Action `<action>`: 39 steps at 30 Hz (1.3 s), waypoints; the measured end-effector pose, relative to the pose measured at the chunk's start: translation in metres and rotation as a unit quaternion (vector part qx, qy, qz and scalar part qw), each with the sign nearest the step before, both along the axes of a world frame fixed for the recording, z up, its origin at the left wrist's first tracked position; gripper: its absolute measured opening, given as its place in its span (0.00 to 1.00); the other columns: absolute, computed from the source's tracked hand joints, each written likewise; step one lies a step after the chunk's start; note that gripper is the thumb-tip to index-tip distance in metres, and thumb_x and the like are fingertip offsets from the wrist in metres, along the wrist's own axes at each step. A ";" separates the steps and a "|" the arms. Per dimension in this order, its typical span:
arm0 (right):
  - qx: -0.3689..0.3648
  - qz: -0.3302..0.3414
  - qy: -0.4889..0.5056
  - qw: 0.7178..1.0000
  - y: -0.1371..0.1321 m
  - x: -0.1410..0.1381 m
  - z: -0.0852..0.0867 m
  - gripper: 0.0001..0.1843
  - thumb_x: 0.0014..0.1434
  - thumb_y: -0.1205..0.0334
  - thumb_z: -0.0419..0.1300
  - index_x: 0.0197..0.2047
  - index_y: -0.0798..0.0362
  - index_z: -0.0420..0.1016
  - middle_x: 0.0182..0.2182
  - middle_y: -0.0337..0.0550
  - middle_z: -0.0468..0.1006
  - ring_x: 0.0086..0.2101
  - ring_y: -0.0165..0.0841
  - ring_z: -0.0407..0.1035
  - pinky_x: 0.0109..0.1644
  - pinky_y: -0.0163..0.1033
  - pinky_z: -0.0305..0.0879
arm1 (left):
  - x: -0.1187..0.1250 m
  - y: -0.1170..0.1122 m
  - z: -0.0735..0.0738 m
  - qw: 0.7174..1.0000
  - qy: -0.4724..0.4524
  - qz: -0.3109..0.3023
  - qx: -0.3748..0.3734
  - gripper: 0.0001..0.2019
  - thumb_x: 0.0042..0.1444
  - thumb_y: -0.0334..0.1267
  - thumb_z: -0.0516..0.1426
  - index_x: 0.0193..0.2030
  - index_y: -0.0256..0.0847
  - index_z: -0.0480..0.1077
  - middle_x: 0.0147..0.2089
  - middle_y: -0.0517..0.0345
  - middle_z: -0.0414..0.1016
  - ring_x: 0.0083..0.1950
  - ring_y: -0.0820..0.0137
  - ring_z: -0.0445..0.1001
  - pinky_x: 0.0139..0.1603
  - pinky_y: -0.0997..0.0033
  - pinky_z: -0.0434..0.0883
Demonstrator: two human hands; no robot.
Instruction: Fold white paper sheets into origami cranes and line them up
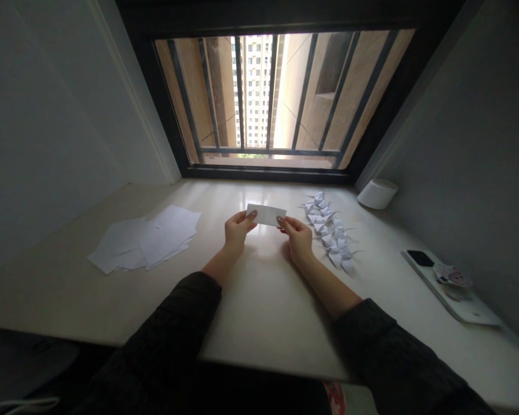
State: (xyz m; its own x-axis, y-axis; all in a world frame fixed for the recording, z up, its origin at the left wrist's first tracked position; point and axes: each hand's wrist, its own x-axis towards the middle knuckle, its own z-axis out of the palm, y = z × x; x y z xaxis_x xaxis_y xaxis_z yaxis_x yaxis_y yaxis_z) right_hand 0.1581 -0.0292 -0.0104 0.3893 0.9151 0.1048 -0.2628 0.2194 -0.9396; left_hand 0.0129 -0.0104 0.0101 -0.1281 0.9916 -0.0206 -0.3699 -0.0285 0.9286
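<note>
A folded white paper strip (266,214) is held up over the middle of the pale sill-like table (259,300). My left hand (237,229) pinches its left end with thumb and fingers closed. The right end is pinched by my right hand (297,235) in the same way. Both forearms reach in from the bottom in dark sleeves. Just right of my right hand lie several folded white paper cranes (331,230) in a loose row.
A loose stack of white paper sheets (147,237) lies at the left. A white round container (377,193) stands at the back right corner. A phone (452,288) with a sticker lies at the right edge. A barred window (270,98) rises behind.
</note>
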 end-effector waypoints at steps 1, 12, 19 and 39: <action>0.001 -0.001 0.000 1.000 0.000 0.000 0.000 0.18 0.39 0.52 0.69 0.32 0.56 0.79 0.27 0.44 0.79 0.25 0.30 0.68 0.32 0.39 0.65 | 0.000 0.000 0.000 1.000 -0.006 -0.001 -0.005 0.20 0.37 0.44 0.68 0.36 0.35 0.75 0.38 0.53 0.77 0.38 0.69 0.75 0.45 0.66 0.71; 0.024 -0.054 -0.012 0.998 0.003 0.000 -0.001 0.19 0.38 0.53 0.70 0.32 0.57 0.79 0.26 0.44 0.80 0.25 0.31 0.70 0.32 0.38 0.66 | 0.000 0.001 0.001 0.998 0.060 -0.003 0.009 0.22 0.33 0.49 0.68 0.34 0.35 0.76 0.35 0.51 0.79 0.38 0.66 0.76 0.40 0.68 0.72; 0.032 -0.079 -0.049 0.995 0.010 0.008 -0.008 0.20 0.41 0.53 0.68 0.36 0.56 0.79 0.30 0.45 0.81 0.29 0.34 0.73 0.36 0.40 0.69 | -0.006 0.004 0.001 0.981 0.180 -0.068 0.024 0.18 0.37 0.48 0.67 0.31 0.36 0.77 0.32 0.49 0.79 0.33 0.65 0.77 0.32 0.71 0.69; 0.036 -0.088 -0.074 0.993 0.008 0.011 -0.005 0.24 0.44 0.53 0.66 0.42 0.59 0.79 0.28 0.45 0.80 0.27 0.32 0.71 0.32 0.38 0.67 | -0.009 0.005 0.003 0.965 0.243 -0.102 0.009 0.19 0.41 0.49 0.65 0.33 0.35 0.76 0.34 0.46 0.80 0.34 0.63 0.79 0.26 0.74 0.62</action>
State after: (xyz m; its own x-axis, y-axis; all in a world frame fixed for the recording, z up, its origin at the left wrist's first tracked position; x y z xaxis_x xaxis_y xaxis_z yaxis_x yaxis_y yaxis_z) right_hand 0.1687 -0.0212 -0.0152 0.5173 0.8230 0.2347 -0.0751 0.3168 -0.9455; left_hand 0.0039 -0.0059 0.0128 0.0792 0.9968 0.0113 0.1084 -0.0198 0.9939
